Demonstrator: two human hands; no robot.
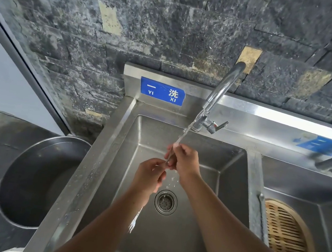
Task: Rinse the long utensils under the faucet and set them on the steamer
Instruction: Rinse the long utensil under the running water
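I hold both hands over the left basin of the steel sink [103, 155], above and just beyond the round drain [165, 202]. Water runs from the curved faucet [219, 94], which rises from the ledge behind the basin, and it lands on my right hand [183, 161]. My right hand's fingers are curled tight around the upper handle of a long metal fork [134, 219]. My left hand [149, 175] sits nearer to me than the right, touching it, and its fingers pinch the same handle lower down. The fork passes behind my left wrist, and its wet tines show again below the forearm, on the near left side of the drain, pointing down into the basin without my being able to tell whether they touch the bottom. Drops fall between my hands and the drain. Right of the drain, past the divider, the bamboo steamer [285, 237] lies in the second basin. A thin metal utensil [262, 217] rests along the steamer's left edge. Left of the sink stands a big dark metal pot [34, 183].
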